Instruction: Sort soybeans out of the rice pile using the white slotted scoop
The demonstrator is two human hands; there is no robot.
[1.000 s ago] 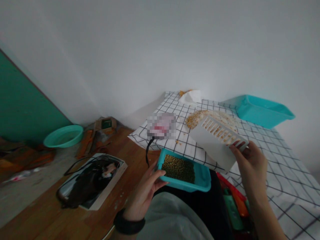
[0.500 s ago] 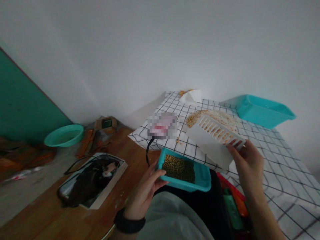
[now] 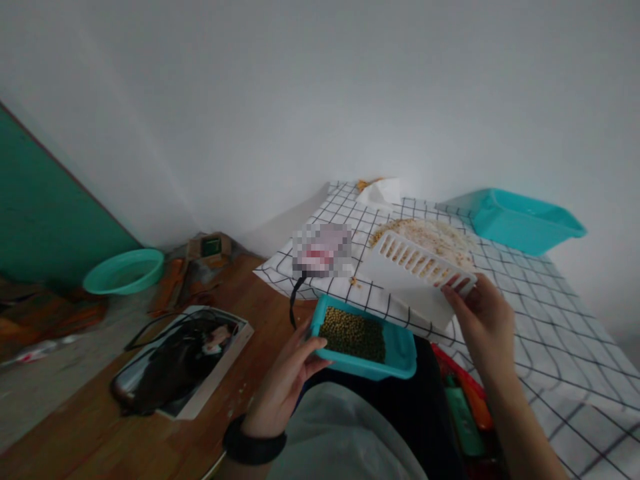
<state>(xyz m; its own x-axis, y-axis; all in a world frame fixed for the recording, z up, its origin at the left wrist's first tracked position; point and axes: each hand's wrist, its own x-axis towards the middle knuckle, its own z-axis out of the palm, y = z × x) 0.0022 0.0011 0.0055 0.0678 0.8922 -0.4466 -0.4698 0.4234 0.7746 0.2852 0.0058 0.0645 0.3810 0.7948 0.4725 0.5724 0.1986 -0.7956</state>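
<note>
My left hand (image 3: 290, 377) grips the near left corner of a small teal tray (image 3: 403, 352) filled with green beans (image 3: 353, 333), held over my lap. My right hand (image 3: 483, 323) holds a white slotted basket (image 3: 410, 283) by its right end, tilted above the checked cloth (image 3: 550, 320). Behind the basket lies a pile of yellow beans and pale husks (image 3: 430, 235) on the cloth.
A larger teal tray (image 3: 525, 220) sits at the back right by the wall. A blurred pink item (image 3: 321, 250) with a black cord lies on the cloth's left. On the wooden floor are a framed picture (image 3: 183, 360), a teal basin (image 3: 124, 270) and clutter.
My right hand has carried the white basket a little to the left and lower, closer to the small teal tray. The left hand and tray have barely shifted.
</note>
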